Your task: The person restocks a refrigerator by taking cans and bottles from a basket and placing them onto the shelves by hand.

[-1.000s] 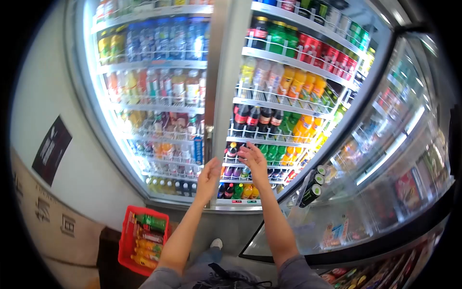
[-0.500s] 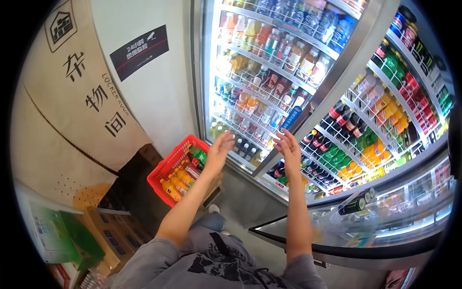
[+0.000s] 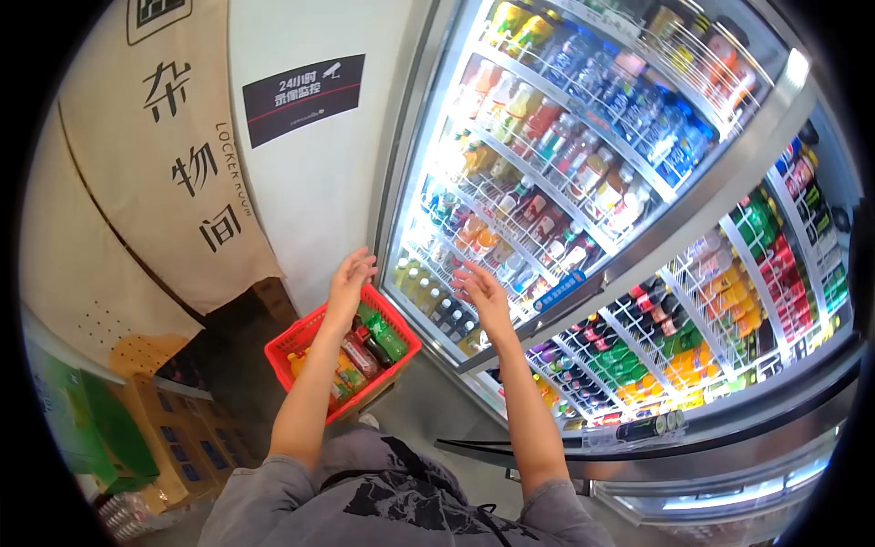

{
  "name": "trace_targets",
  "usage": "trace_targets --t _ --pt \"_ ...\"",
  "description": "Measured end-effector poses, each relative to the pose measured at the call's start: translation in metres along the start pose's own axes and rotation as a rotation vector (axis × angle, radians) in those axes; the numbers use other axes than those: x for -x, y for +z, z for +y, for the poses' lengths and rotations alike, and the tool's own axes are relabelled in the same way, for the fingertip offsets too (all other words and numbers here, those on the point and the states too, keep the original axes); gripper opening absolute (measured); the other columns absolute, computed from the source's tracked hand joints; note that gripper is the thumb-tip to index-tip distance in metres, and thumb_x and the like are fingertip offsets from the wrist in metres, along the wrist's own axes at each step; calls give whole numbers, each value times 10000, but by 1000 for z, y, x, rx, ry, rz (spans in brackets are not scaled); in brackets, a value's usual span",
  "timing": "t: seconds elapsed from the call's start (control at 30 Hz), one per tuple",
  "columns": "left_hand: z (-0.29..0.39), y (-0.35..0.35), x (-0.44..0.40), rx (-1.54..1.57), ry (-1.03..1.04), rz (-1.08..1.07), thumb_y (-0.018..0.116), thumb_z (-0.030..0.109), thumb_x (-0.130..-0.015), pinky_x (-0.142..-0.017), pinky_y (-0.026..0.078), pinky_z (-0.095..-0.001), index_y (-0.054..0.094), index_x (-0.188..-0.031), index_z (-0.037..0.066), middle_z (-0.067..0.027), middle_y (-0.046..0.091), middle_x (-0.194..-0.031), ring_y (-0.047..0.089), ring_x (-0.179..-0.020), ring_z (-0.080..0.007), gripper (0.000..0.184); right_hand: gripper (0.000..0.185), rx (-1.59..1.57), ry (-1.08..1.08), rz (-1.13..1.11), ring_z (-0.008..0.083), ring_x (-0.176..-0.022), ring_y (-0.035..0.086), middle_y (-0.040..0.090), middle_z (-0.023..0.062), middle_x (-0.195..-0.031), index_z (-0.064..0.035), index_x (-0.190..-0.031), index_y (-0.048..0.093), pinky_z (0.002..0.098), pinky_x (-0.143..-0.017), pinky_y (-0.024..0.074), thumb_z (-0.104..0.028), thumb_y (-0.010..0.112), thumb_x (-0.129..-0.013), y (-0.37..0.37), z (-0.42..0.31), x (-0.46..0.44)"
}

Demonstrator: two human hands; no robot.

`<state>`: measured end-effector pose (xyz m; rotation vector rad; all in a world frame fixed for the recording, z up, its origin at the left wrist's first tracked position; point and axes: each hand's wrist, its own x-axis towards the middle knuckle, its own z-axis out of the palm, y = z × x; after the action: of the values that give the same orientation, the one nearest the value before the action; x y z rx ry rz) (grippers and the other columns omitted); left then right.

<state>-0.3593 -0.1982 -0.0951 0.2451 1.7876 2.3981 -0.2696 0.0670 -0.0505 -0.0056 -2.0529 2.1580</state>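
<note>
Over the back left edge of a red basket (image 3: 410, 349), my left hand (image 3: 350, 278) is raised with its fingers apart, holding nothing. The basket holds a green bottle (image 3: 384, 334), a dark bottle and several orange and yellow bottles, partly hidden by my left forearm. My right hand (image 3: 483, 294) is empty, its fingers spread, in front of the lower shelves of the left fridge section (image 3: 398, 219). Neither hand touches a bottle.
The right fridge section (image 3: 693, 301) holds rows of bottles and cans; its glass door (image 3: 729, 479) stands open at lower right. A cream curtain (image 3: 164, 182) and a dark sign (image 3: 303, 98) are at left. Cardboard boxes (image 3: 187, 447) and a green box (image 3: 105, 424) lie at lower left.
The view has swung left, bringing the basket and curtain nearer the middle. My left hand has gone from beside the fridge to over the basket. Both hands stay empty.
</note>
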Motion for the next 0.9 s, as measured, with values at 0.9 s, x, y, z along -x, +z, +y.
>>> trace_targets --t 0.9 --pt "-98 -185 117 62 -267 799 481 201 -1013 -868 473 -256 501 -1347 65 -73 614 -1236 598 -1052 -128 361 377 -133 450 -694 185 -1047 634 627 129 -1209 -30 -1335 515 290 -888 526 -168 554 -986 198 188 -118"
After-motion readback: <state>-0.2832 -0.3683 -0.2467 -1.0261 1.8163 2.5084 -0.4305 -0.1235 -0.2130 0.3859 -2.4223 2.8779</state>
